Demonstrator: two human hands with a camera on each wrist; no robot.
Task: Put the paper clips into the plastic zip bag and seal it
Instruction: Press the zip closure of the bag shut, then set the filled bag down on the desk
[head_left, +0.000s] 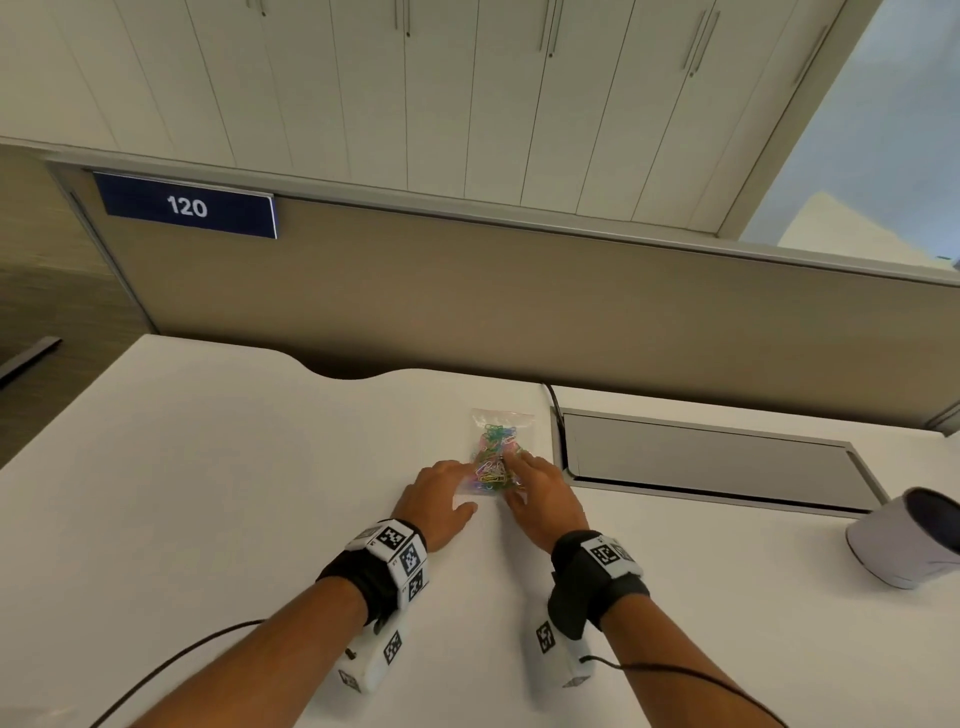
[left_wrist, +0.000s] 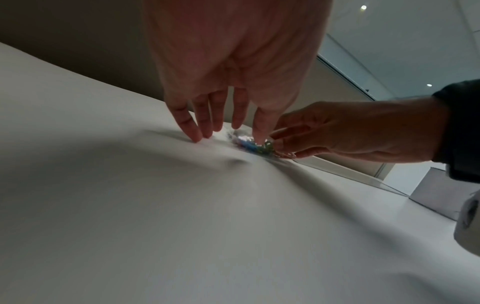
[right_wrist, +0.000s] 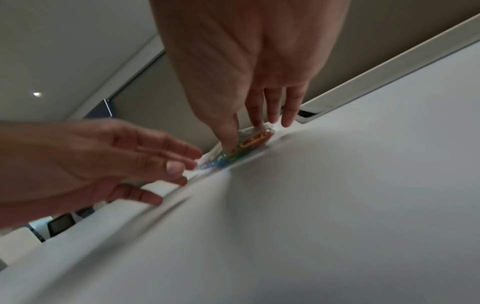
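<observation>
- I see a small clear plastic zip bag, thin and glossy, catching glints in the left wrist view.
- Inside it, coloured paper clips; look coated, smooth; base material I cannot tell.
- White desk top: smooth, matt.
- Grey rectangular cable-tray lid: brushed metal look, dull sheen.
- Brown partition panel: matt, cloth-like.
- Black wrist straps: fabric.

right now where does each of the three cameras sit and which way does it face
Head: on the head, looking forward and down at the desk; both forearms, left hand, right hand by the zip bag of paper clips.
Left wrist: under the left palm, along its fingers to the bag.
Right wrist: under the right palm, along its fingers.
Both wrist views share the bag and the opposite hand.
</observation>
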